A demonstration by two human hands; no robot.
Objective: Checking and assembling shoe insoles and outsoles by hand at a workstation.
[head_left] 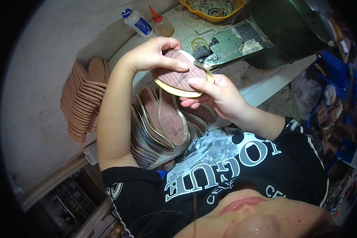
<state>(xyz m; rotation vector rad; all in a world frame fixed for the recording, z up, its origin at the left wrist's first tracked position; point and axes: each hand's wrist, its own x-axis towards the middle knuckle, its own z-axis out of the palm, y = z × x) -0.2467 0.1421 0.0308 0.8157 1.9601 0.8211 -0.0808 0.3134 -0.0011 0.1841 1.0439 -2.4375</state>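
A pinkish-brown insole (177, 74) with a checked surface and a yellow edge strip is held up in both hands over the bench. My left hand (156, 55) grips its upper end, thumb lying on the face and fingers curled behind. At the lower right end my right hand (218, 93) pinches it, thumb on top and fingers underneath. Just beyond its right side sits the worn green machine (236, 43), whose dark tip (202, 52) is close to the insole. Below my hands lies a row of finished-looking insoles (172, 123) with shiny gold and coloured edges.
A tall stack of plain tan insoles (83, 103) leans by the wall at left. Behind are a clear bottle with a blue label (141, 25), a red-tipped glue bottle (162, 27) and a yellow basket (214, 16) of thin bands. Blue bins (331, 73) and plastic bags stand right.
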